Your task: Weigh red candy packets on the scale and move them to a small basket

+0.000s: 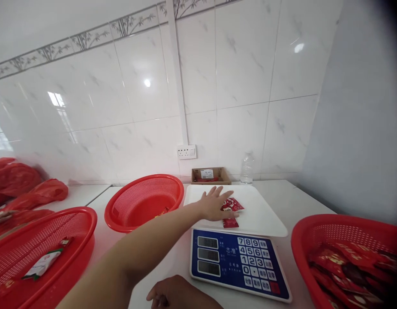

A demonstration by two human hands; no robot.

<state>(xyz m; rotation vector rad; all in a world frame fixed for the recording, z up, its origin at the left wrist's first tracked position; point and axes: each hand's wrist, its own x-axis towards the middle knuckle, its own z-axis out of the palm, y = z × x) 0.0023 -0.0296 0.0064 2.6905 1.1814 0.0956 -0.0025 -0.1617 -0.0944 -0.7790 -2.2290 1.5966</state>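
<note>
— Saw tiled wall (237, 73) behind, white tabletop (282, 193) in front. Found the red packets (237, 204) where?
— Lay on the scale pan (259, 219), toward the tabletop's back edge, partly under the left hand (214, 207).
— Clamped in the fingers (227, 195)?
— No, spread apart over the packets. Curled on the right hand (179, 292), nearer the front edge; couldn't tell whether holding anything.
— Likely handled how?
— Looked light, soft, slick, perhaps crushable. Seemed best pinched by the flat end (230, 223) toward the tabletop's front edge.
</note>
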